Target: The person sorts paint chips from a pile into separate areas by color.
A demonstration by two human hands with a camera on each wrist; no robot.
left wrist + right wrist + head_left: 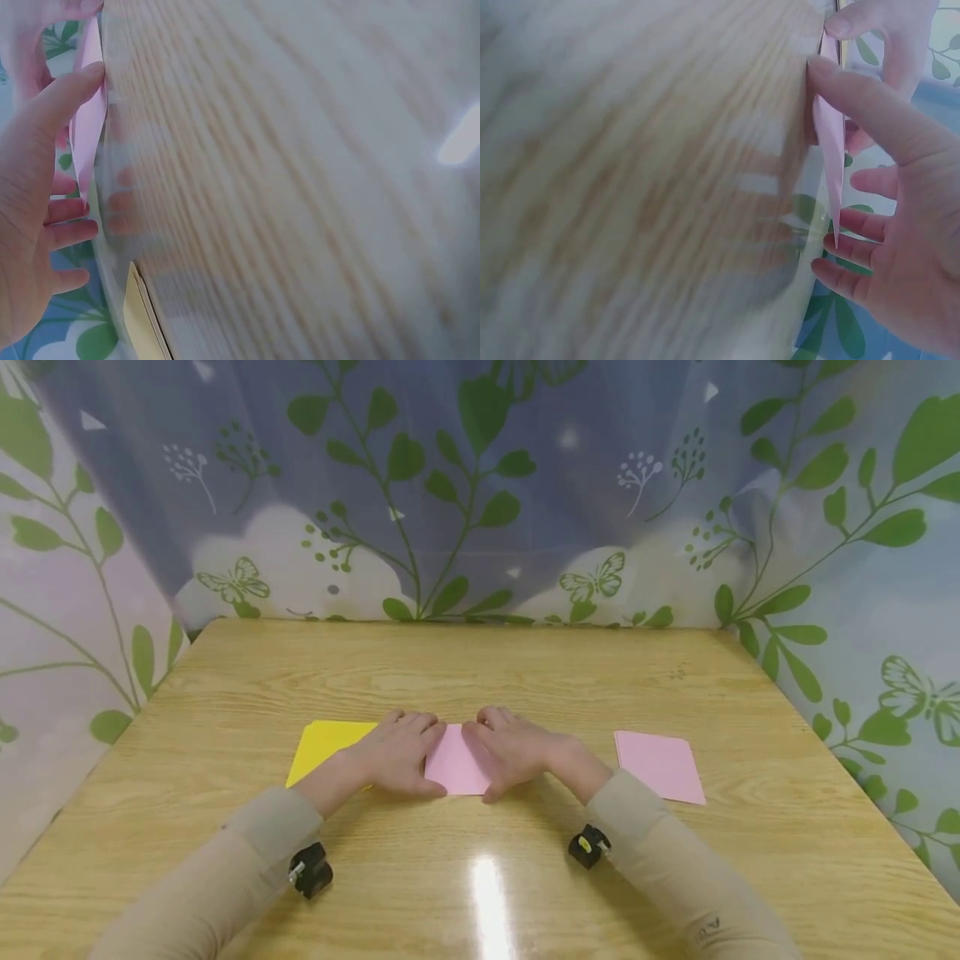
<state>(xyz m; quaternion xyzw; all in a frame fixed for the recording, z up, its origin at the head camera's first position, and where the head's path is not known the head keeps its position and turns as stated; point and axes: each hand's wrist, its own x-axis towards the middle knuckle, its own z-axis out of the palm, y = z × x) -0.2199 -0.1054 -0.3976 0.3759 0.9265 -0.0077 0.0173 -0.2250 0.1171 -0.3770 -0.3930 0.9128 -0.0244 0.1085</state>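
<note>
- Pink paper [455, 764]: mid-surface, between yellow sheet [322, 745] and spare pink sheet [660, 765].
- Left hand [397, 756], right hand [513, 752]: flat, fingers pressing its edges, gripping nothing.
- Likely light, thin, creasable; take by edges.

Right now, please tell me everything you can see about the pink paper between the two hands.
The pink paper is a thin, plain sheet that looks folded: the wrist views show two layers meeting at an edge. It lies flat near the middle of the wooden table. The left hand rests on its left side and the right hand on its right side, thumbs at the near edge. A yellow sheet lies just to its left.
</note>
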